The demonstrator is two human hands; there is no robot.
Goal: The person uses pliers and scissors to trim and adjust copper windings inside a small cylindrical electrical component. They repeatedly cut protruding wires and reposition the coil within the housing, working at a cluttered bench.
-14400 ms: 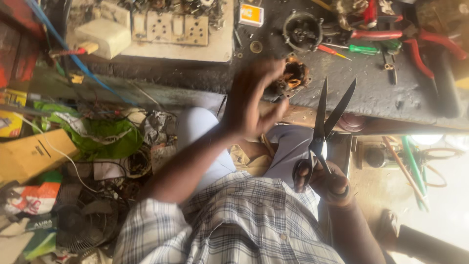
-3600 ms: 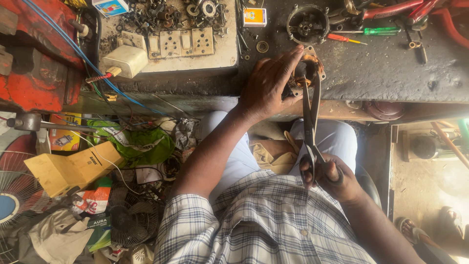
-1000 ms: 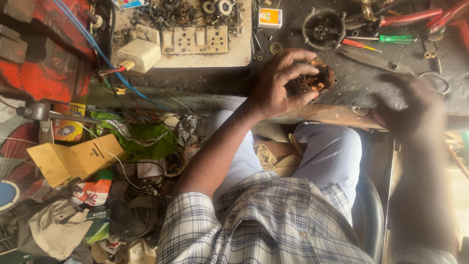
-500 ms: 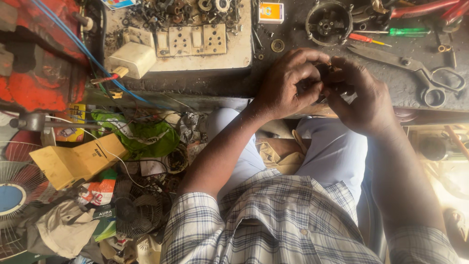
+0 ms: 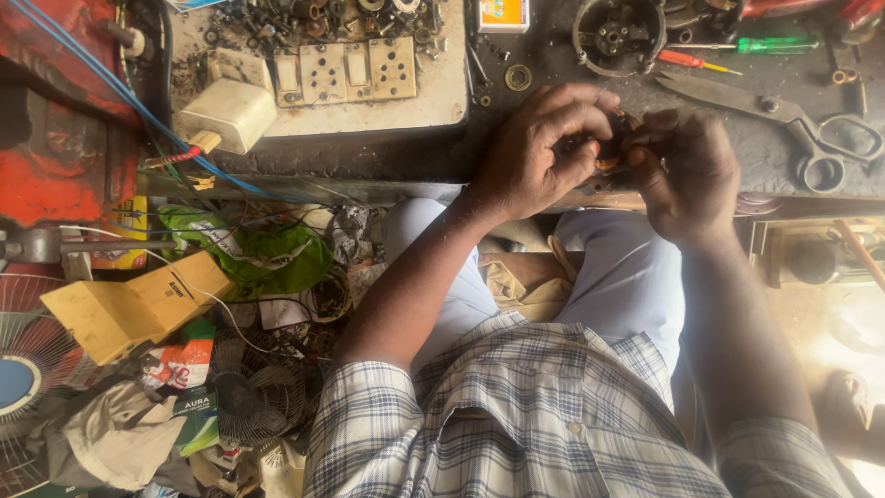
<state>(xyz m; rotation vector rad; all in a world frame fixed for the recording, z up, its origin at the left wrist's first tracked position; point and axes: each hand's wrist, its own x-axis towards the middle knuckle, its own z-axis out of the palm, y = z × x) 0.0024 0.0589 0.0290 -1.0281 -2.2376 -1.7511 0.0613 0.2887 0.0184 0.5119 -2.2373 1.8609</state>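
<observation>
My left hand point(image 5: 539, 152) and my right hand point(image 5: 690, 171) meet at the front edge of the dark workbench point(image 5: 553, 65), above my lap. Between them they pinch a small brown and copper-coloured coil part point(image 5: 613, 146), mostly hidden by the fingers. My left fingers curl over it from the left, and my right thumb and fingers close on it from the right. A pair of large metal scissors point(image 5: 784, 115) lies shut on the bench just right of my right hand, untouched.
A round black motor housing point(image 5: 613, 37), two screwdrivers point(image 5: 728, 51), a washer point(image 5: 517, 77) and a white switch-and-socket board point(image 5: 355, 72) lie on the bench. Left of my legs are a yellow box point(image 5: 138, 309), green bags, wires and fan grilles point(image 5: 28, 369).
My right hand, which held the scissors seconds ago, has set them down on the bench and come back to the coil part. Both hands now grip it together.
</observation>
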